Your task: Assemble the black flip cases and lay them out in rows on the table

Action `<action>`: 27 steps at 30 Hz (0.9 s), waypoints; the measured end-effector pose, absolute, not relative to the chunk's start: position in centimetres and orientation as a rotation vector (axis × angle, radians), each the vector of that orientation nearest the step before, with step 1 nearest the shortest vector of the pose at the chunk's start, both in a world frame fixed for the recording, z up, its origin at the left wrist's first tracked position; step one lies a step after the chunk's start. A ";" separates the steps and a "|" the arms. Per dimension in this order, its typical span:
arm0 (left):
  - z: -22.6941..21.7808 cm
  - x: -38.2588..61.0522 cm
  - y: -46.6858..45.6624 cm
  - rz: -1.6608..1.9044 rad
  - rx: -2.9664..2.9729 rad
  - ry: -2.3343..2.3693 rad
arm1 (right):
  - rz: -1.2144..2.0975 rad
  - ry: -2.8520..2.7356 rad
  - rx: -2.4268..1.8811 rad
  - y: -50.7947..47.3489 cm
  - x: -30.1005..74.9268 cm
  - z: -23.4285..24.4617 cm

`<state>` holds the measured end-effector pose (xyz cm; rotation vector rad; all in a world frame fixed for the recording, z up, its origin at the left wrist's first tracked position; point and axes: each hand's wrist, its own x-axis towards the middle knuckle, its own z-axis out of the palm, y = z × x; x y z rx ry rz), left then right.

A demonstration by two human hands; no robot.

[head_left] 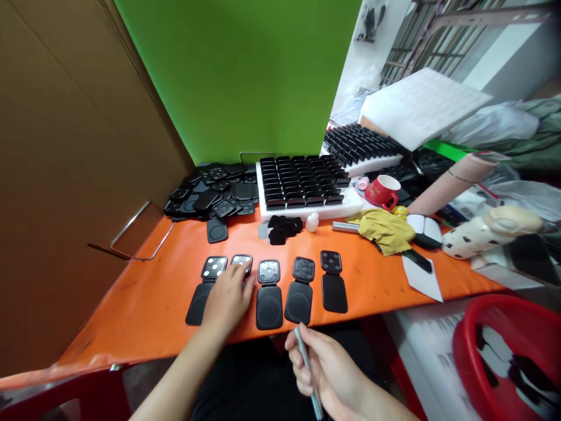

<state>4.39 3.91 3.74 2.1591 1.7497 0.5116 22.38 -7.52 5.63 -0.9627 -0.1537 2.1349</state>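
Several black two-panel hinged pads lie unfolded in a row, each with a dotted square panel above a larger panel. My left hand (230,292) covers most of the second hinged pad (241,258) from the left. Its fingertips touch that pad's square panel, with thumb and fingers apart. To its left is another hinged pad (200,304); on its right lies a third one (269,307). Below the table's front edge, my right hand (322,362) is closed around a slim silver metal rod (303,351). The fourth pad (298,301) and fifth pad (333,292) lie beyond it.
A pile of black pads (219,190) lies at the back left. White foam trays (311,211) hold rows of black pieces. A small white bottle (312,221), yellow cloth (381,229), red mug (383,191) and pink tumbler (453,182) stand rightward. A red basin (467,351) is lower right.
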 end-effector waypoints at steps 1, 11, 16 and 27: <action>3.9 5.0 3.0 0.461 2.173 1.727 | 2.093 -0.179 -0.986 -7.5 22.5 5.5; 3.9 8.3 1.4 0.360 1.913 1.769 | 1.805 -0.959 -1.325 -7.8 22.5 5.2; 4.2 7.5 1.2 0.502 1.678 1.561 | 1.556 -1.271 -1.436 -7.2 23.6 5.5; 6.1 7.8 -3.7 0.495 1.672 1.235 | 0.815 -1.918 -1.677 -3.5 24.0 8.1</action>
